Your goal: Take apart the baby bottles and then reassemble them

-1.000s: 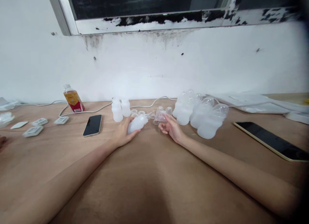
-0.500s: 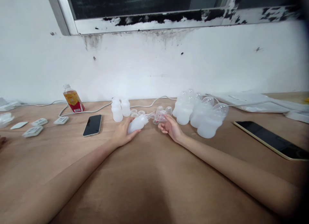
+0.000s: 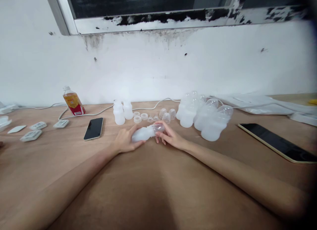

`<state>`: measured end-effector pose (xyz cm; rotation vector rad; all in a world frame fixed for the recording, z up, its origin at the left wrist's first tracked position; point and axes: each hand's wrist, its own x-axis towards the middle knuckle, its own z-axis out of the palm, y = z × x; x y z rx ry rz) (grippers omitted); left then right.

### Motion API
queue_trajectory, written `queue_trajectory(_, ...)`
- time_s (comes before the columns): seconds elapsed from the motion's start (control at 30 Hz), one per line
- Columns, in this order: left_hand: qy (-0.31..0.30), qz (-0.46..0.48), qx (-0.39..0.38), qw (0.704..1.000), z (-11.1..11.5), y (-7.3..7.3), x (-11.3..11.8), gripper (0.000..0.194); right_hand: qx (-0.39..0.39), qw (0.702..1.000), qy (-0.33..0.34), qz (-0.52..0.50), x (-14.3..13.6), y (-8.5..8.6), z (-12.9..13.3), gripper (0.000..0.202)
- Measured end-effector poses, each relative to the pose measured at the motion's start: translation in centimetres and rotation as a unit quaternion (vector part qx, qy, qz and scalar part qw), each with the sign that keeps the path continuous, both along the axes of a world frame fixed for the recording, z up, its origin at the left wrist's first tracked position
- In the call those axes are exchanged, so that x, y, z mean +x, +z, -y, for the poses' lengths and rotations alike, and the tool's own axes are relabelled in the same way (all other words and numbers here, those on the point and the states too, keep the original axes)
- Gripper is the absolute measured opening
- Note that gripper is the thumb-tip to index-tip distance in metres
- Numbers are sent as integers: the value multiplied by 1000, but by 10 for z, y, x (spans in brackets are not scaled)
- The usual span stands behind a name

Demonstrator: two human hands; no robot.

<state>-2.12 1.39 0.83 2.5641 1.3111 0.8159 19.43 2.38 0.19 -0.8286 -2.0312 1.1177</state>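
A frosted white baby bottle (image 3: 141,134) lies tilted in my left hand (image 3: 125,139), its top pointing right. My right hand (image 3: 169,136) pinches a clear dome cap (image 3: 158,128) at the bottle's top end; the nipple beneath is hard to make out. Behind my hands are several white rings (image 3: 137,119), small clear nipples (image 3: 150,119) and clear dome caps (image 3: 166,117). Two open-topped white bottles (image 3: 120,114) stand behind my left hand. Beyond my right hand stands a cluster of bottles topped with clear caps (image 3: 212,126).
A dark phone (image 3: 93,129) and a drink bottle (image 3: 74,102) are on the left, near several small white boxes (image 3: 31,135). A larger phone (image 3: 276,141) lies at right. A white cable (image 3: 158,104) runs along the back, past plastic bags (image 3: 257,104). Fingers of another person show at the far left edge.
My right hand has taken a clear cap from the group and brought it left and nearer onto the bottle's top. My left hand keeps hold of the bottle, now lying slightly lower.
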Motion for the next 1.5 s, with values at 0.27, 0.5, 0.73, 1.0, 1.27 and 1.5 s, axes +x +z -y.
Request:
queue_trajectory(0.27, -115, 238, -284, 922, 5, 23, 5, 43, 21, 996, 86, 3, 1, 33, 12, 30)
queue_trajectory(0.5, -228, 301, -509, 774, 4, 19, 5, 51, 139, 978, 37, 151, 4, 71, 26, 33)
queue_trajectory(0.73, -110, 196, -181, 957, 2, 12, 20, 35, 272, 864, -179, 384, 37, 119, 36, 43)
queue_trajectory(1.0, -73, 134, -143, 978, -6, -10, 14, 25, 298, 740, -351, 491, 78, 103, 6, 36)
queue_trajectory(1.27, -64, 99, -126, 985, -4, -8, 15, 25, 335, 701, -378, 503, 93, 98, 2, 31)
queue_trajectory(1.5, -90, -41, 7, 995, -1, -11, 14, 23, 329, 686, -387, 521, 96, 95, -5, 40)
